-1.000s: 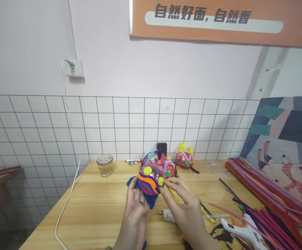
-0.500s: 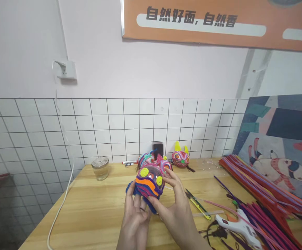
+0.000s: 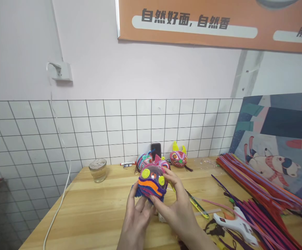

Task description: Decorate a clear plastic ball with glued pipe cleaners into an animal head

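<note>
While both hands close around it, the pipe-cleaner ball [image 3: 151, 182] is held raised above the wooden table [image 3: 93, 211], near the middle of the bench. It is a rounded figure wound in orange, purple and pink bands, with two lime-green discs on its front and blue fuzzy strands trailing below.

Grip: the left hand [image 3: 137, 217] cups the ball from underneath and on its left, fingers curled up against the blue strands. The right hand [image 3: 175, 205] wraps the right side, thumb low on the front and fingers over the top near one green disc. Both hands are closed on the ball; neither holds anything else.

Handling, as a judgement: the piece looks light and hollow, with a soft, fuzzy, non-slip surface over what appears to be a stiff clear shell. The wound bands and stuck-on discs could shift or peel under pressure, so the broad banded sides are the sounder place to hold, away from the discs.

Beyond the grip, toward the tiled wall, stand more finished figures [image 3: 178, 158] and a dark phone [image 3: 155, 150]. Left of the grip sits a glass jar [image 3: 98, 170]. Right of the grip lie yellow-handled snips [image 3: 198, 205], a white glue gun [image 3: 235, 224] and a long pile of pipe cleaners [image 3: 257, 189].
</note>
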`<state>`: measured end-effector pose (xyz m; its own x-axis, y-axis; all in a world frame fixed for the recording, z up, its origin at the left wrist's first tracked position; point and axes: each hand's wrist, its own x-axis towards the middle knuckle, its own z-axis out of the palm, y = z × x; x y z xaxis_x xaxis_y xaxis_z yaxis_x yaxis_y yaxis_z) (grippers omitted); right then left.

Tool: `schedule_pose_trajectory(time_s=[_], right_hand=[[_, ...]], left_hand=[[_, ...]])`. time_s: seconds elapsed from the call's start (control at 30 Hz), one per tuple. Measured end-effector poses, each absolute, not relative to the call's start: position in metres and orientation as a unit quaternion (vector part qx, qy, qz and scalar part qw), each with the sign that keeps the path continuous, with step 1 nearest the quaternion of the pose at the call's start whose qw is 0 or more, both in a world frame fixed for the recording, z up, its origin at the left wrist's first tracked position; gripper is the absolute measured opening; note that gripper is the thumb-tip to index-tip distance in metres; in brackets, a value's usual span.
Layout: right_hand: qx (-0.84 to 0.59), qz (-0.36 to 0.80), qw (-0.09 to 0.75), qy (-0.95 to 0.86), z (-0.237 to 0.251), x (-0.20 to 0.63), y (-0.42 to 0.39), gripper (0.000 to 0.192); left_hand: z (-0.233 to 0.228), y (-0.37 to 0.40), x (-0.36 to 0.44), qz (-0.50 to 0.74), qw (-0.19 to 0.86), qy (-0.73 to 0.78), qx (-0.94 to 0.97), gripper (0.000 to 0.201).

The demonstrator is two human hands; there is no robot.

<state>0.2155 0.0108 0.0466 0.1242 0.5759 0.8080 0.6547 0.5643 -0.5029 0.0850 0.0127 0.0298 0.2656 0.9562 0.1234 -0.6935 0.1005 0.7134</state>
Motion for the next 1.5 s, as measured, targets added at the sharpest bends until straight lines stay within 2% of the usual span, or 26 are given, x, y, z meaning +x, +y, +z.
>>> schedule_pose_trajectory(time_s=[0.13, 0.2, 0.3, 0.37, 0.43, 0.53, 0.7, 1.03, 1.13, 1.17, 1.23, 1.27, 1.33, 1.37, 1.43, 1.5], right_hand=[[-0.448, -0.089, 0.564, -0.688, 0.054, 0.222, 0.009, 0.042], [-0.429, -0.118, 0.549, -0.708, 0.056, 0.223, 0.009, 0.041], [-0.407, -0.149, 0.522, -0.734, 0.055, 0.222, 0.009, 0.040], [-0.403, -0.155, 0.506, -0.747, 0.053, 0.220, 0.009, 0.040], [-0.398, -0.153, 0.501, -0.753, 0.052, 0.218, 0.009, 0.039], [-0.386, -0.145, 0.512, -0.754, 0.052, 0.216, 0.008, 0.039], [-0.394, -0.087, 0.523, -0.751, 0.047, 0.217, 0.007, 0.041], [-0.395, 0.039, 0.565, -0.723, 0.036, 0.220, 0.011, 0.044], [-0.388, 0.060, 0.568, -0.724, 0.037, 0.219, 0.011, 0.043], [-0.388, 0.059, 0.562, -0.728, 0.038, 0.218, 0.010, 0.043], [-0.392, 0.041, 0.544, -0.741, 0.038, 0.217, 0.008, 0.045], [-0.393, 0.026, 0.532, -0.750, 0.039, 0.215, 0.007, 0.047], [-0.388, -0.009, 0.506, -0.770, 0.039, 0.212, 0.004, 0.049], [-0.382, -0.026, 0.494, -0.781, 0.039, 0.210, 0.003, 0.049], [-0.366, -0.059, 0.472, -0.800, 0.040, 0.206, 0.001, 0.049], [-0.351, -0.087, 0.453, -0.815, 0.041, 0.202, -0.001, 0.049]], left_hand=[[0.046, 0.010, 0.074, 0.509, 0.640, 0.341, 0.464, 0.097], [0.055, 0.009, 0.063, 0.496, 0.547, 0.402, 0.542, 0.084], [0.065, 0.015, 0.041, 0.539, 0.391, 0.447, 0.597, 0.058], [0.071, 0.021, 0.027, 0.558, 0.319, 0.461, 0.612, 0.039], [0.074, 0.027, 0.017, 0.551, 0.273, 0.477, 0.629, 0.032], [0.079, 0.032, 0.011, 0.542, 0.264, 0.485, 0.634, 0.026], [0.089, 0.033, 0.013, 0.551, 0.325, 0.485, 0.595, 0.020], [0.090, 0.031, 0.007, 0.536, 0.344, 0.466, 0.615, 0.034], [0.090, 0.032, 0.004, 0.523, 0.294, 0.495, 0.628, 0.044], [0.089, 0.033, 0.004, 0.526, 0.277, 0.495, 0.634, 0.043], [0.088, 0.035, 0.005, 0.545, 0.281, 0.469, 0.635, 0.024], [0.086, 0.036, 0.005, 0.553, 0.307, 0.447, 0.632, 0.028], [0.083, 0.036, 0.006, 0.541, 0.395, 0.398, 0.627, 0.067], [0.082, 0.035, 0.006, 0.515, 0.448, 0.374, 0.628, 0.077], [0.080, 0.031, 0.006, 0.444, 0.541, 0.327, 0.635, 0.086], [0.080, 0.027, 0.006, 0.399, 0.582, 0.295, 0.644, 0.096]])
